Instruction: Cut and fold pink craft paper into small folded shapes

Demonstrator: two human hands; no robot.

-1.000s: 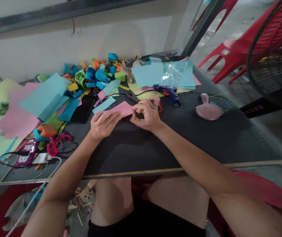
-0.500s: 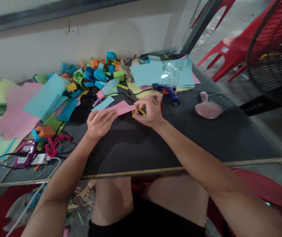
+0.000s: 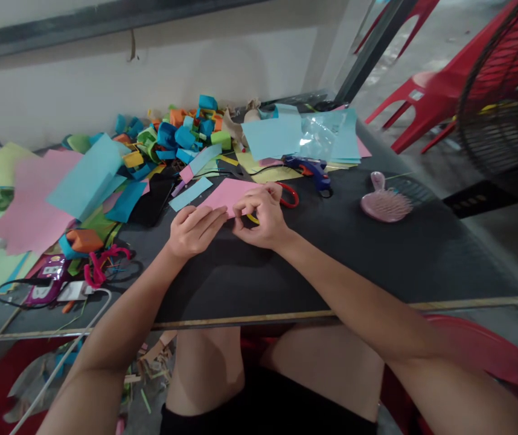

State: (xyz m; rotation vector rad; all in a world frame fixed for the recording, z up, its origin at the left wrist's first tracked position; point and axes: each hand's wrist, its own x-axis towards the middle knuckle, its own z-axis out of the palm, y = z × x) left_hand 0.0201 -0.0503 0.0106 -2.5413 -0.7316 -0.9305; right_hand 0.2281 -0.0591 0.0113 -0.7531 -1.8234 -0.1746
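Between my hands is a piece of pink paper [image 3: 226,194], held up a little above the dark table. My left hand [image 3: 197,230] pinches its near left edge, fingers laid together along it. My right hand [image 3: 261,215] grips the right side with thumb and index finger, and covers that end. Scissors with a red-and-yellow handle [image 3: 290,196] lie behind and under my right hand, partly hidden. A light blue paper strip [image 3: 191,193] rests on the table just beyond my left hand.
Folded coloured paper pieces [image 3: 184,136] are heaped by the wall. A blue glue gun [image 3: 316,171] lies beyond my right hand, and a pink hairbrush [image 3: 386,204] farther right. Loose paper sheets [image 3: 32,199], pink pliers [image 3: 98,269] and a white cable [image 3: 105,302] occupy the left.
The pink paper has turned so that more of its face shows. My hands have come closer together, the right one shifting left and nearer, uncovering the red scissor handle.
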